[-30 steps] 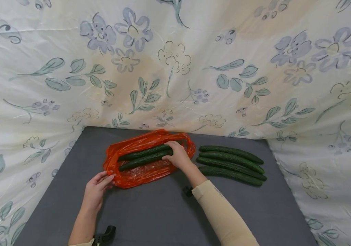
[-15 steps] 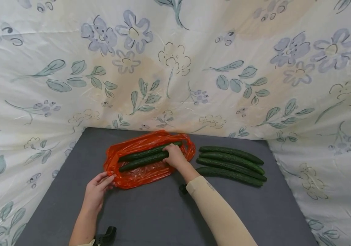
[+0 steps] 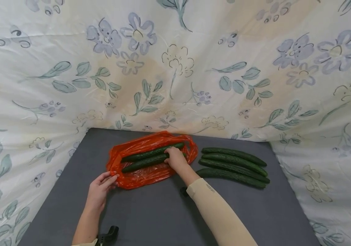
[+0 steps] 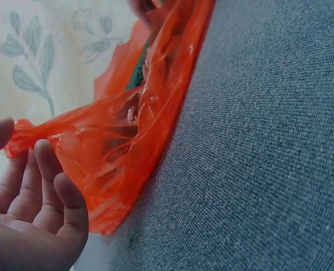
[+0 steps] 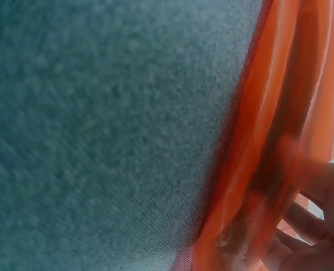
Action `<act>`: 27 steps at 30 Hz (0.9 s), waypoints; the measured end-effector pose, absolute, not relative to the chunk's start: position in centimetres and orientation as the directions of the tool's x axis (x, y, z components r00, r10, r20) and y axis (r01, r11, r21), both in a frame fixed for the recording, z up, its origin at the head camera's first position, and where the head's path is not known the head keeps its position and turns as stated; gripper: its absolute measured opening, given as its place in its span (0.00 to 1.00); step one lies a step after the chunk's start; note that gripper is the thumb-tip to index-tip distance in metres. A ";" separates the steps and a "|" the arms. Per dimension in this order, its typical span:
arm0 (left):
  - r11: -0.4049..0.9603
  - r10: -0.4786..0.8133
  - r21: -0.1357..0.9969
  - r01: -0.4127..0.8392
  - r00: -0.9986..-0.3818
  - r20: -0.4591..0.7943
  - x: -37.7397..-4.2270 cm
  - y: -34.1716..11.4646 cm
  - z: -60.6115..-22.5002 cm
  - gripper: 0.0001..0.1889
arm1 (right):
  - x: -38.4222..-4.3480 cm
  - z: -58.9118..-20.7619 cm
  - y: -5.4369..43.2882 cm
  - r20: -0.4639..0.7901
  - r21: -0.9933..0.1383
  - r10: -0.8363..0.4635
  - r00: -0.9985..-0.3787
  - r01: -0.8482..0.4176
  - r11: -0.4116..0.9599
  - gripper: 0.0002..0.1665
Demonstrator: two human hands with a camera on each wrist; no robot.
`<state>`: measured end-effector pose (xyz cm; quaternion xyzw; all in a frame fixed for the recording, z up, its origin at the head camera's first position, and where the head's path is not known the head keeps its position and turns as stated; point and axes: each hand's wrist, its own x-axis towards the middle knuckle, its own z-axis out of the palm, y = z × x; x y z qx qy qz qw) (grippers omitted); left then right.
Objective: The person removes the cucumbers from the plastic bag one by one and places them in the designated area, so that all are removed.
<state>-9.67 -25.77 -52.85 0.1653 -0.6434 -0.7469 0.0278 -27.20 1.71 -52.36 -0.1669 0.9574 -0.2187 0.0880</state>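
Observation:
An orange-red plastic bag (image 3: 155,138) lies open on its side, and two long dark green cucumbers sit in it side by side, the far cucumber (image 3: 143,155) and the near cucumber (image 3: 141,164). My left hand (image 3: 98,191) pinches the bag's left edge; in the left wrist view thumb and fingers hold the bunched plastic (image 4: 99,152). With its fingers over the near cucumber's right part, my right hand (image 3: 177,160) grips that cucumber inside the bag. The right wrist view shows the right hand (image 5: 319,226) partly behind translucent plastic (image 5: 263,124).
Several more cucumbers (image 3: 234,160) lie in a row right of the bag on the dark grey table (image 3: 151,218). Floral cloth (image 3: 175,78) rises behind the table and along both sides.
My right hand has shifted slightly left and toward me, from over both cucumbers onto the near one, uncovering the far one's right end. The left hand keeps its hold on the bag's edge.

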 end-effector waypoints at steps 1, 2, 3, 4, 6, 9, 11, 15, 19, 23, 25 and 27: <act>-0.172 -0.253 0.969 -0.176 -0.943 -0.216 -9.7 -25.7 -52.9 0.19 | -27.1 -52.4 1.8 -0.095 -0.449 -0.359 -0.928 -0.282 0.848 0.23; -0.174 -0.254 0.969 -0.178 -0.942 -0.219 -9.6 -25.7 -53.0 0.19 | -27.1 -52.4 2.0 -0.092 -0.444 -0.364 -0.927 -0.289 0.848 0.24; -0.174 -0.254 0.968 -0.182 -0.941 -0.223 -9.6 -25.7 -53.0 0.19 | -27.0 -52.3 2.1 -0.087 -0.445 -0.367 -0.926 -0.294 0.846 0.24; -0.173 -0.255 0.968 -0.183 -0.941 -0.224 -9.6 -25.7 -53.1 0.18 | -26.9 -52.3 2.3 -0.080 -0.440 -0.370 -0.926 -0.301 0.846 0.24; -0.170 -0.259 0.968 -0.182 -0.940 -0.223 -9.6 -25.7 -53.1 0.18 | -26.8 -52.2 2.7 -0.056 -0.435 -0.375 -0.925 -0.315 0.844 0.23; -0.158 -0.263 0.971 -0.181 -0.940 -0.218 -9.7 -25.7 -53.1 0.20 | -26.5 -51.9 3.3 -0.020 -0.427 -0.373 -0.927 -0.330 0.842 0.23; -0.151 -0.264 0.973 -0.175 -0.941 -0.210 -9.8 -25.7 -53.0 0.21 | -26.3 -51.6 3.8 -0.007 -0.428 -0.369 -0.929 -0.331 0.841 0.24; -0.151 -0.260 0.973 -0.172 -0.943 -0.207 -9.9 -25.8 -53.1 0.21 | -26.1 -51.0 4.9 -0.008 -0.438 -0.362 -0.932 -0.322 0.839 0.25; -0.161 -0.249 0.973 -0.162 -0.948 -0.199 -9.9 -25.9 -53.1 0.20 | -25.8 -50.4 6.4 -0.005 -0.493 -0.363 -0.932 -0.314 0.811 0.26; -0.157 -0.236 0.975 -0.159 -0.952 -0.193 -9.9 -25.7 -53.1 0.20 | -25.6 -50.0 8.0 0.032 -0.522 -0.380 -0.924 -0.340 0.783 0.26; -0.148 -0.231 0.976 -0.159 -0.954 -0.190 -9.9 -25.6 -53.1 0.20 | -25.6 -50.0 8.9 0.050 -0.523 -0.385 -0.922 -0.353 0.776 0.26; -0.142 -0.230 0.977 -0.160 -0.954 -0.189 -9.9 -25.5 -53.0 0.20 | -25.4 -49.9 9.8 0.064 -0.531 -0.387 -0.920 -0.360 0.767 0.26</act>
